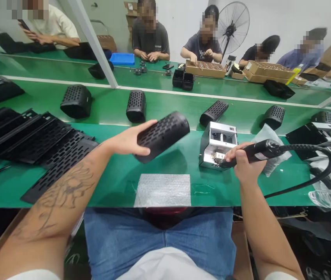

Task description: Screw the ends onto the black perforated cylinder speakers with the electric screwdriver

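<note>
My left hand [130, 140] grips one end of a black perforated speaker housing [165, 134], tilted and held above the green bench. In my right hand [249, 163] is a black corded electric screwdriver [257, 151], its cable looping off to the right. The screwdriver's tip points left at the front of a small silver and black screw feeder [219, 146]; whether it touches is hard to make out. A bubble-wrap pad [163, 189] lies on the bench at its near edge, below the housing.
Black perforated panels [39, 136] are stacked at left. Several similar housings, one a black housing [136, 105], stand along the green conveyor [104, 103] behind. A plastic bag [270, 144] lies right of the feeder. Co-workers sit across, behind a white post [95, 42].
</note>
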Demonstrator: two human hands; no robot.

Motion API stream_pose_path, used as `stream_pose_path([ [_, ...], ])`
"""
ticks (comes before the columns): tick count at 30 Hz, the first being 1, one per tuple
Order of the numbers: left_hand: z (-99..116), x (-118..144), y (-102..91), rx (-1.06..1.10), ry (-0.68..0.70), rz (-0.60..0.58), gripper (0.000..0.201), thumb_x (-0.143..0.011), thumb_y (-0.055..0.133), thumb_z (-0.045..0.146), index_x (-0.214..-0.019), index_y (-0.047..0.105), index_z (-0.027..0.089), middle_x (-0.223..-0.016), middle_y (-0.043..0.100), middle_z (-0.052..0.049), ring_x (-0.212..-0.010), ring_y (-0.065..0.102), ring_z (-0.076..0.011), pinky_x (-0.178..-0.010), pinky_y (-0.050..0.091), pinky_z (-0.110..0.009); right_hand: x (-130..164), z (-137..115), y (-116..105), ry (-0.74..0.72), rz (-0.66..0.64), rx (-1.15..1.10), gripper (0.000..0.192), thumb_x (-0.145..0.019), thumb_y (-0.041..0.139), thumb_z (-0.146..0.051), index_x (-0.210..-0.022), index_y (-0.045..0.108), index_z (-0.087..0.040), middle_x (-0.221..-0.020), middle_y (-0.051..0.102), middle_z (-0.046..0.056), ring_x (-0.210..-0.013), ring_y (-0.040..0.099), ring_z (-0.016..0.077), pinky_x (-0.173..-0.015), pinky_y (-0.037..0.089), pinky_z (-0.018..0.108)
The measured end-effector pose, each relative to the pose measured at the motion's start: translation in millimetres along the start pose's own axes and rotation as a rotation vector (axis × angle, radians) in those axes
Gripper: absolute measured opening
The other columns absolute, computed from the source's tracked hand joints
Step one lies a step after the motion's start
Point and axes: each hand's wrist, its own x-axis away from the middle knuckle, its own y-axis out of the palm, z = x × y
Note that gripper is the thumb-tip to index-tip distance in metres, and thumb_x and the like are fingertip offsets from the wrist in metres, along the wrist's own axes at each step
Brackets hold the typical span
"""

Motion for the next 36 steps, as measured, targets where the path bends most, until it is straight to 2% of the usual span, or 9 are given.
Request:
stream_pose_path([
  [2,8,51,11.2,-0.127,0.012,-0.142,0.138,-0.077,0.097,0.054,-0.202,0.041,0.041,-0.189,0.072,-0.006,-0.161,0.079,-0.0461,-0.128,0.069,-0.049,5,-15,0,0.012,0.008,-0.009,0.053,-0.09,0.112,-0.065,-0.085,0.079,-0.024,-0.062,0.073,-0.004,-0.048,0.068,0.0176,-0.052,0.063,0.034],
  [4,22,82,32.4,-0.216,0.025,-0.249,0.133,-0.077,0.097,0.048,-0.2,0.045,0.048,-0.188,0.073,-0.003,-0.155,0.084,-0.0442,-0.123,0.07,-0.047,13,-35,1,0.028,-0.011,-0.054,0.05,-0.087,0.115,-0.063,-0.089,0.083,-0.025,-0.064,0.075,-0.004,-0.047,0.069,0.019,-0.051,0.064,0.036],
  [8,39,100,74.1,-0.244,0.101,-0.361,0.126,-0.076,0.094,0.045,-0.195,0.051,0.05,-0.187,0.073,-0.002,-0.143,0.089,-0.0401,-0.111,0.071,-0.04,40,-78,14,0.06,-0.176,-0.224,0.046,-0.089,0.112,-0.068,-0.095,0.089,-0.029,-0.061,0.074,-0.005,-0.04,0.064,0.0197,-0.045,0.062,0.038],
  [11,37,100,87.7,-0.252,0.136,-0.355,0.127,-0.076,0.093,0.043,-0.196,0.05,0.049,-0.186,0.073,-0.004,-0.14,0.089,-0.0394,-0.106,0.069,-0.037,63,-94,36,0.098,-0.319,-0.317,0.04,-0.096,0.108,-0.066,-0.103,0.092,-0.03,-0.061,0.075,-0.005,-0.038,0.061,0.0176,-0.046,0.062,0.036],
  [15,34,100,90.7,-0.257,0.139,-0.349,0.127,-0.075,0.091,0.041,-0.196,0.051,0.048,-0.18,0.076,-0.006,-0.138,0.088,-0.0399,-0.104,0.068,-0.037,77,-86,60,0.104,-0.368,-0.329,0.037,-0.096,0.11,-0.06,-0.102,0.091,-0.029,-0.064,0.076,-0.006,-0.045,0.067,0.0163,-0.052,0.066,0.033],
  [18,34,100,91.7,-0.256,0.146,-0.336,0.126,-0.075,0.091,0.042,-0.195,0.053,0.048,-0.177,0.077,-0.006,-0.136,0.088,-0.0406,-0.103,0.068,-0.038,75,-73,67,0.101,-0.371,-0.321,0.039,-0.096,0.11,-0.062,-0.099,0.089,-0.029,-0.064,0.076,-0.006,-0.045,0.066,0.0153,-0.053,0.065,0.032],
  [25,30,98,94.9,-0.199,0.163,-0.323,0.125,-0.074,0.094,0.044,-0.193,0.055,0.05,-0.168,0.08,-0.004,-0.13,0.087,-0.0399,-0.101,0.066,-0.037,74,-63,68,0.153,-0.455,-0.302,0.033,-0.098,0.108,-0.049,-0.096,0.083,-0.028,-0.066,0.074,-0.005,-0.045,0.064,0.0153,-0.054,0.063,0.033],
  [30,32,98,92.2,-0.258,0.176,-0.384,0.127,-0.081,0.092,0.046,-0.199,0.045,0.045,-0.175,0.074,-0.008,-0.137,0.086,-0.0391,-0.106,0.066,-0.038,75,-63,66,0.187,-0.526,-0.337,0.026,-0.101,0.106,-0.043,-0.1,0.084,-0.028,-0.065,0.072,-0.006,-0.046,0.063,0.0147,-0.055,0.062,0.033],
  [36,44,101,89.1,-0.288,0.185,-0.424,0.13,-0.084,0.097,0.045,-0.201,0.04,0.043,-0.181,0.069,-0.01,-0.136,0.086,-0.0383,-0.106,0.067,-0.041,81,-66,54,0.241,-0.607,-0.318,0.019,-0.102,0.101,-0.036,-0.105,0.085,-0.027,-0.066,0.073,-0.001,-0.05,0.064,0.0193,-0.057,0.062,0.04],
])
